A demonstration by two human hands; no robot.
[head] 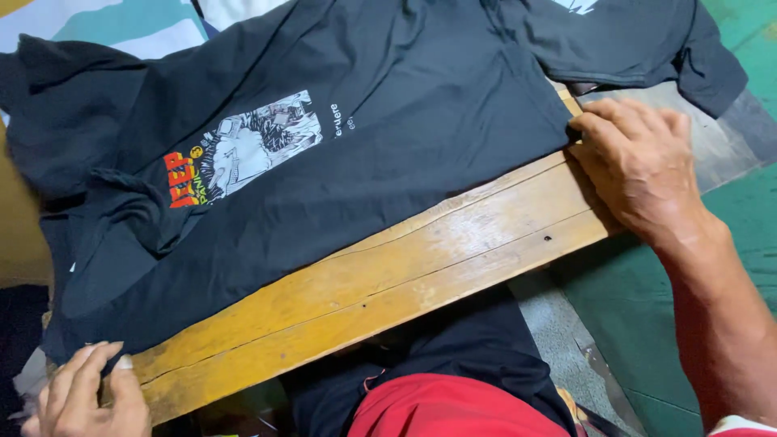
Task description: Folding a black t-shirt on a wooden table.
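A black T-shirt (380,105) with a white, red and yellow printed picture lies spread over a yellow-brown wooden board (421,267). My right hand (635,166) rests at the board's right end, fingers closed and pressing the shirt's hem edge against the wood. At the bottom left, my left hand (85,396) sits on the board's left end, fingers curled at the shirt's edge there. The shirt's sleeves bunch up at the far left and top right.
Below the board are a red cloth (453,409) and dark fabric (453,348). A green floor (639,324) lies at right, with a grey strip (558,332) beside it. Striped white and teal cloth (121,24) shows at the top left.
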